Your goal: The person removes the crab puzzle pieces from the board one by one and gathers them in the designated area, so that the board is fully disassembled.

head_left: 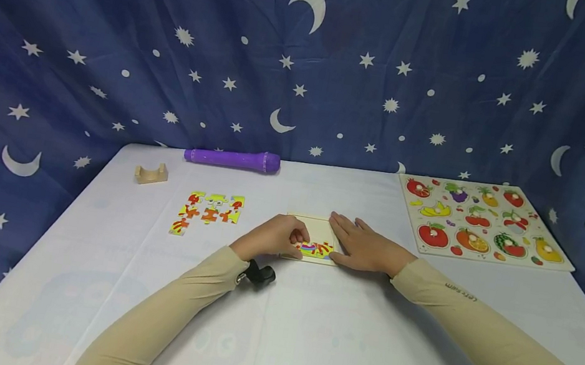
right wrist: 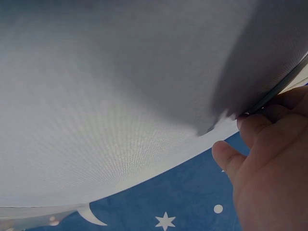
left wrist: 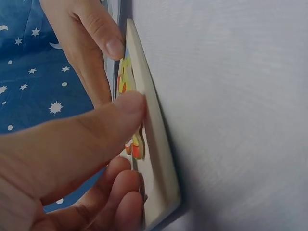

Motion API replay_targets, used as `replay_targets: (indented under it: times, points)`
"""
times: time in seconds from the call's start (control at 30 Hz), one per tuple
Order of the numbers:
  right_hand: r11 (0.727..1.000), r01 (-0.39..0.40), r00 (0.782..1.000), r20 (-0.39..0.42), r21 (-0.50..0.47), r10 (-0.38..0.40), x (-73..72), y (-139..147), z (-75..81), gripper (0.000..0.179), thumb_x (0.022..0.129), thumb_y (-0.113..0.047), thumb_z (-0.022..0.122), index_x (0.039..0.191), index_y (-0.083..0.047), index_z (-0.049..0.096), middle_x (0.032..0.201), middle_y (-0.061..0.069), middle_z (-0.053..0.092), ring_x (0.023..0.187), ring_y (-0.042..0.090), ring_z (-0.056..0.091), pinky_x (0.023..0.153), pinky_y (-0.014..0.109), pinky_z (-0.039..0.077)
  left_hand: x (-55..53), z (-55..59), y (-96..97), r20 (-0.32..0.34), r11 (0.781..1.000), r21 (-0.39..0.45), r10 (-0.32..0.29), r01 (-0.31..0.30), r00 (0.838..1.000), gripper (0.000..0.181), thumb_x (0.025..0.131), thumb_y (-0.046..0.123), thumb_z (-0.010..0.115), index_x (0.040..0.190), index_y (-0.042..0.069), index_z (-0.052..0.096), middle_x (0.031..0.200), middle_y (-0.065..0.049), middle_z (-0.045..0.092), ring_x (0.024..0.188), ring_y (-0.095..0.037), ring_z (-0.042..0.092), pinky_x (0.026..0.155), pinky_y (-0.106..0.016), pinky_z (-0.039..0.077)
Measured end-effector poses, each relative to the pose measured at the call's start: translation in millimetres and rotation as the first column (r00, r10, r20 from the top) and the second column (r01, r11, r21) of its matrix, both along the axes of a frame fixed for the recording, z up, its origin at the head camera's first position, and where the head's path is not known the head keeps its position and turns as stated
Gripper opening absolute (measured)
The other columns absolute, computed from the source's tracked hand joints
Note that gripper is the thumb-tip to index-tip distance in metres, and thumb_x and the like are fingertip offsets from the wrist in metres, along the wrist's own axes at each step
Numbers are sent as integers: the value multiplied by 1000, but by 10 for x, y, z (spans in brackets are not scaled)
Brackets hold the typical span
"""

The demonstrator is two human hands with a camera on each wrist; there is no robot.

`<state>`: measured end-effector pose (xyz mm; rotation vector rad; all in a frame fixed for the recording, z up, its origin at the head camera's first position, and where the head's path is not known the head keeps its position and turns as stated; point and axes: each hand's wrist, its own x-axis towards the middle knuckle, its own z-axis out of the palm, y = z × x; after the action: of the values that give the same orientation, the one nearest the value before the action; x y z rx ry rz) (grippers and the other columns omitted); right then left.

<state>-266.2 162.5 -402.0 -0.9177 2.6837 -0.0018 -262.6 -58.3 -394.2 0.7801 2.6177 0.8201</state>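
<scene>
A small pale wooden puzzle tray [head_left: 316,229] lies on the white-covered table, its lower part filled with red, yellow and blue jigsaw pieces [head_left: 321,250]. Over its left side, my left hand [head_left: 276,235] pinches a puzzle piece [left wrist: 138,147] between thumb and curled fingers; the piece sits slightly raised, and the index fingertip is hidden behind the thumb in the left wrist view. My right hand [head_left: 370,248] rests on the tray's right edge with its fingers extended. The right wrist view shows that hand [right wrist: 276,154] from its outer side, fingertips against the tray.
Several loose jigsaw pieces [head_left: 210,215] lie left of the tray. Behind them are a purple toy microphone [head_left: 232,158] and a small wooden cradle [head_left: 151,174]. A fruit peg puzzle board [head_left: 481,226] lies at the back right. A starry blue curtain [head_left: 340,89] hangs behind the table.
</scene>
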Motion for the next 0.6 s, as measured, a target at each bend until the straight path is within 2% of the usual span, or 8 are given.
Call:
replay_targets:
  times: [0.13,0.33,0.6]
  points:
    - [1000,0,1000,4,-3,0,1,-1,5,79,94,-49,42,150,-2,10,159,12,9,147,26,10,117,50,12,11,4,8,-18,1000,3,7,-7,1000,29,71,8,81,96,4,68,87,-4,64,78,-12,53,73,-21,45]
    - [1000,3,1000,5,-8,-3,3,-3,6,79,94,-48,42,150,-2,10,159,12,9,147,26,11,117,50,12,20,-1,10,-1,999,33,0,0,1000,30,70,4,80,96,2,65,91,-7,65,78,-12,57,71,-19,47]
    - [1000,-3,1000,-3,-6,3,9,-8,9,79,94,-49,42,150,-1,11,158,13,10,147,26,11,117,51,13,21,-36,0,-10,999,41,8,-7,1000,29,71,5,80,96,3,66,91,-6,65,77,-11,56,71,-19,47]
